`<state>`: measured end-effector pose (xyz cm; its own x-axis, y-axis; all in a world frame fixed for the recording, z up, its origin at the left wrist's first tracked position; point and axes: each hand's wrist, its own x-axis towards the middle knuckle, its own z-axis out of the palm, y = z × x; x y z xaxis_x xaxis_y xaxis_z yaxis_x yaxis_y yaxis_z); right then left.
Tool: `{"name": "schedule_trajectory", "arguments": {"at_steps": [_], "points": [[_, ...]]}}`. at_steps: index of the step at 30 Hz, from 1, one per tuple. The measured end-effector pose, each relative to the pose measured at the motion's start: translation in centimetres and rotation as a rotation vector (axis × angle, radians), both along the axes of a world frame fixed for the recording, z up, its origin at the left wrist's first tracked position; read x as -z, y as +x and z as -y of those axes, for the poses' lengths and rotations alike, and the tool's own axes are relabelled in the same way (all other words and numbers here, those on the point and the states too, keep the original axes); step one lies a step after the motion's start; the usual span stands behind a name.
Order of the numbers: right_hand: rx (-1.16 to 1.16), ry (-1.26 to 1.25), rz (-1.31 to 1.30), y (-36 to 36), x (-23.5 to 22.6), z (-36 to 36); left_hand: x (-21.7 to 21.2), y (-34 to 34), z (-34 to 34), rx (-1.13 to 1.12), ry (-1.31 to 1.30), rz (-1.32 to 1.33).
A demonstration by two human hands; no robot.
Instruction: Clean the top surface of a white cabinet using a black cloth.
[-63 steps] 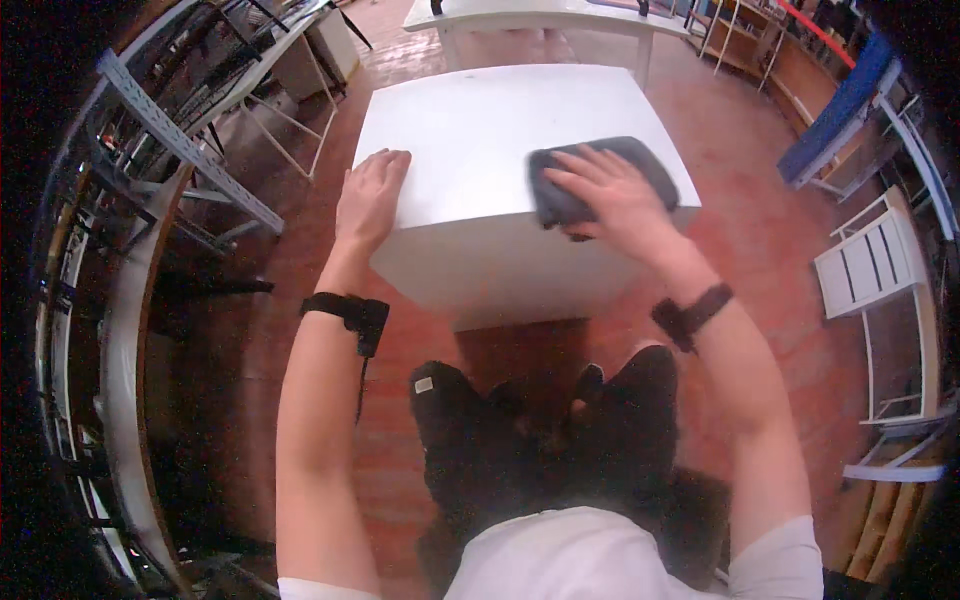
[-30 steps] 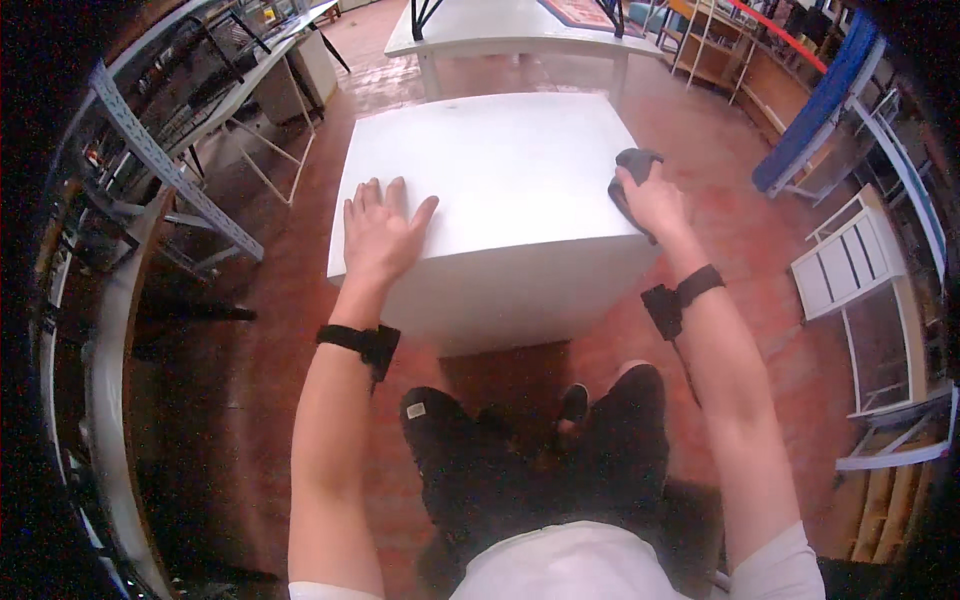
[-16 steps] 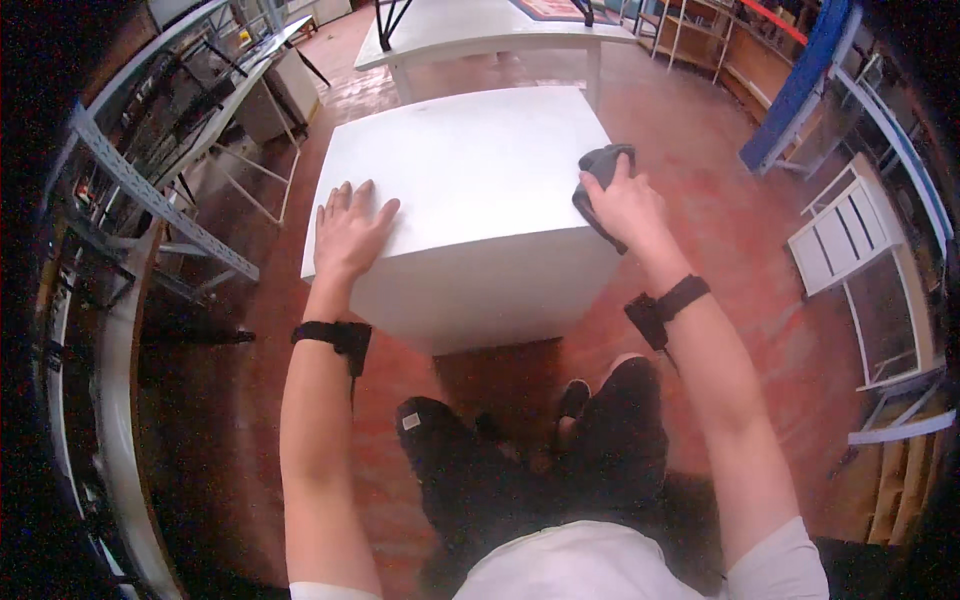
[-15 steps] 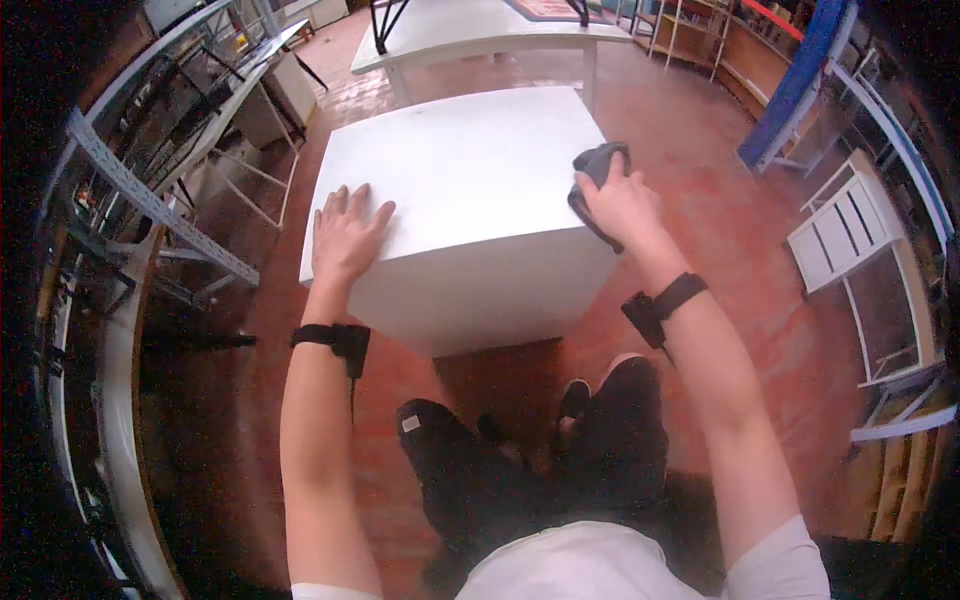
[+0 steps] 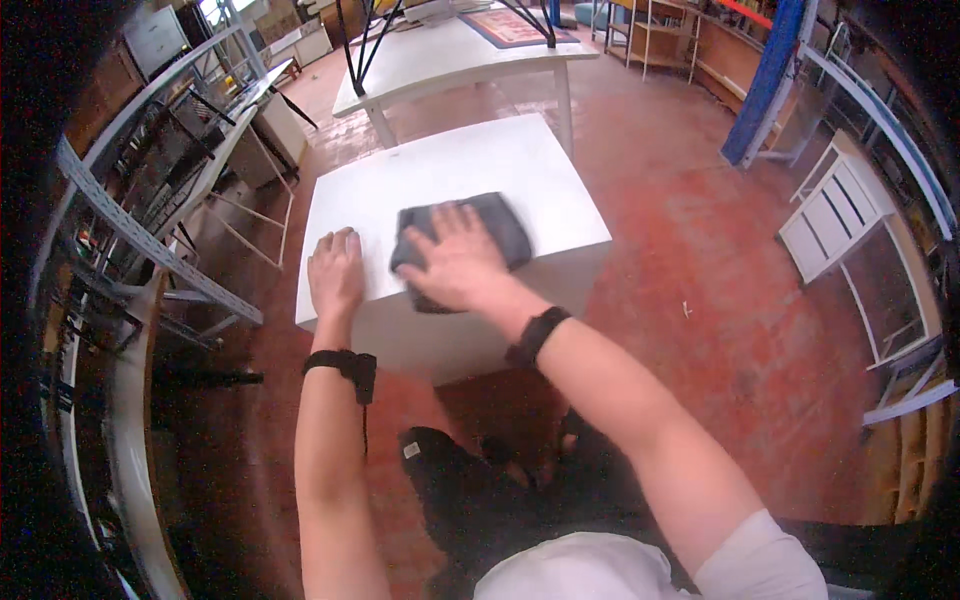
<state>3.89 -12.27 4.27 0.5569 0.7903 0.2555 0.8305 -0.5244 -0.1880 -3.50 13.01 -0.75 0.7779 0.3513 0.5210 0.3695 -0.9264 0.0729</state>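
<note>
- A white desk (image 5: pixel 470 160) is standing in front.
- The dark pad (image 5: pixel 509 232) is lying at its near middle.
- The right grip (image 5: pixel 460 265) is lying spread on top, not curling round; pressing evenly should be helping.
- The left grip (image 5: pixel 337 272), near left, is lying nearly flat, holding nothing.

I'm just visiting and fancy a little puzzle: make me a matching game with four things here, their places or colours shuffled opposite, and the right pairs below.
Things:
1. left hand
2. right hand
3. cloth
4. patterned mat

Places or colours:
A. dark grey
B. on the far table
C. spread over the cloth
D. at the left side of the white box

Pairs: 1-D, 2-C, 3-A, 4-B
</note>
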Motion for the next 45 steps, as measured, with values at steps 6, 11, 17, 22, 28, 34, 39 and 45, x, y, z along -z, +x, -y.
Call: {"name": "schedule_trajectory", "arguments": {"at_steps": [6, 11, 17, 22, 28, 34, 39, 45], "points": [[-0.161, 0.054, 0.016, -0.2, 0.9, -3.5, -0.5, -0.4, 1.0, 0.016, 0.266, -0.010], [-0.008, 0.008, 0.015, 6.2, 0.8, -0.2, -1.1, -0.7, 1.8, -0.018, 0.028, 0.071], [0.258, -0.123, 0.090, 13.6, 0.8, 9.4, -4.1, 0.1, 5.2, -0.121, -0.095, -0.055], [0.333, -0.069, 0.074, 11.8, 0.3, 8.0, -1.9, -1.3, -0.5, -0.062, 0.055, -0.014], [0.229, -0.114, 0.104, 8.4, 0.9, 4.2, -3.2, -0.2, 3.3, -0.111, -0.174, 0.124], [0.033, -0.052, 0.028, 2.0, 0.1, -3.7, -3.2, -0.8, 2.5, -0.131, -0.230, 0.131], [-0.065, 0.060, 0.044, 0.1, 1.0, -5.2, -3.2, -0.7, 2.1, -0.113, -0.242, 0.163], [-0.239, 0.083, 0.025, 1.6, 1.0, -1.1, -3.0, -1.2, 2.0, -0.143, -0.216, 0.164]]}}
